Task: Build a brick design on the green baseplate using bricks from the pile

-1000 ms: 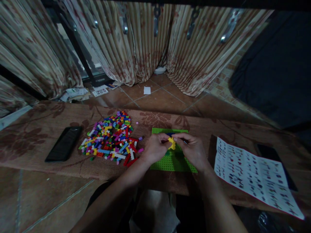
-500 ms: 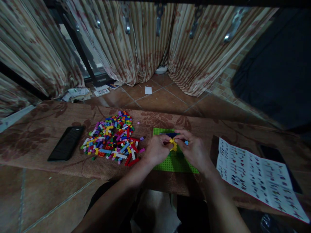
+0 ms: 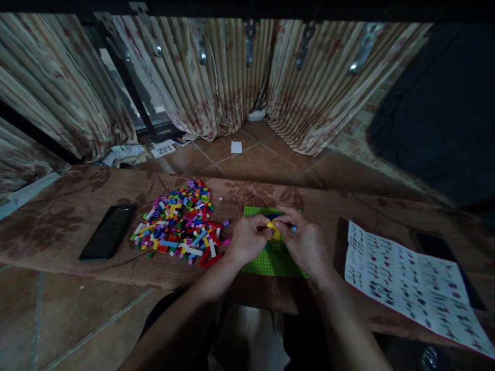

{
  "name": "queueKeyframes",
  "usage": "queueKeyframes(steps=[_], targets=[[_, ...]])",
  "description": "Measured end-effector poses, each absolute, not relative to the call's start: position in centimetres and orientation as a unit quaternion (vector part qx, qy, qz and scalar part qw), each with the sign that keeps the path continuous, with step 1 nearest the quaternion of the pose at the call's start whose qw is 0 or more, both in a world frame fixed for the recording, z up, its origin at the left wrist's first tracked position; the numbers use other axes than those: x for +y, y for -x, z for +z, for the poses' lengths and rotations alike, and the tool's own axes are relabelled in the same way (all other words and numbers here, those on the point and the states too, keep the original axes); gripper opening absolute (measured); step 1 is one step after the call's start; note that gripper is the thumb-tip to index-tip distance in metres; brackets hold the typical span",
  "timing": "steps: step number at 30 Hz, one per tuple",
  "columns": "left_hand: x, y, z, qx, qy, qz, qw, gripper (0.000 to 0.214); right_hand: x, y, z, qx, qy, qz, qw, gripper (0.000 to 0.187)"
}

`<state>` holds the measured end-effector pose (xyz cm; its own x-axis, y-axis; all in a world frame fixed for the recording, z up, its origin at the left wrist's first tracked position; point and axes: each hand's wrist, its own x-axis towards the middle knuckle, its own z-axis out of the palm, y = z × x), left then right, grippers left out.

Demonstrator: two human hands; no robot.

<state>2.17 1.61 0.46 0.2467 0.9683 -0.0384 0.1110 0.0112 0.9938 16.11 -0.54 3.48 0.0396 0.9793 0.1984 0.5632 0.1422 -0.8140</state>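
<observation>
Both my hands meet over the green baseplate (image 3: 257, 266), pinching small yellow building bricks (image 3: 275, 234) between the fingertips. My left hand (image 3: 249, 238) grips the yellow piece from the left, thumb and fingers closed. From the right my right hand (image 3: 303, 238) presses on the same piece. Behind the fingers a dark blue piece (image 3: 274, 216) shows in part on the plate. A small light blue brick (image 3: 294, 229) peeks out beside my right fingers. How the yellow bricks join is too small to make out.
A heap of mixed bricks (image 3: 178, 221) lies left of the baseplate on the patterned cloth (image 3: 127, 278). Farther left is a black phone (image 3: 108, 232). On the right an instruction sheet (image 3: 406, 278) partly covers a dark flat object (image 3: 436, 245).
My hands stay over the baseplate, with the fingertips shifted slightly around the yellow bricks. The whole view has moved a little, so most things appear slightly lower.
</observation>
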Motion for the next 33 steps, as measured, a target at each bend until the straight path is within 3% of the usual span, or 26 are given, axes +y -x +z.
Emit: queueKeyframes(steps=[4, 9, 15, 23, 33], targets=[[2.0, -1.9, 0.9, 0.452, -0.528, 0.419, 0.585, 0.007, -0.5, -16.8, 3.4, -0.626, 0.594, 0.270, 0.427, 0.045], [2.1, -1.8, 1.0, 0.464, -0.470, 0.443, 0.606, 0.014, -0.2, -18.4, 2.5, -0.562, 0.604, 0.278, 0.492, 0.038], [2.4, -1.9, 0.6, 0.440, -0.475, 0.469, 0.601, 0.018, -0.3, -17.9, 1.8, -0.606, 0.584, 0.321, 0.433, 0.035], [2.8, -1.6, -0.3, 0.461, -0.552, 0.445, 0.534, 0.015, 0.1, -17.0, 0.6, -0.623, 0.574, 0.330, 0.416, 0.021], [3.9, 0.1, -0.8, 0.540, -0.564, 0.425, 0.458, 0.024, 1.9, -18.7, 0.0, -0.557, 0.632, 0.296, 0.450, 0.031]])
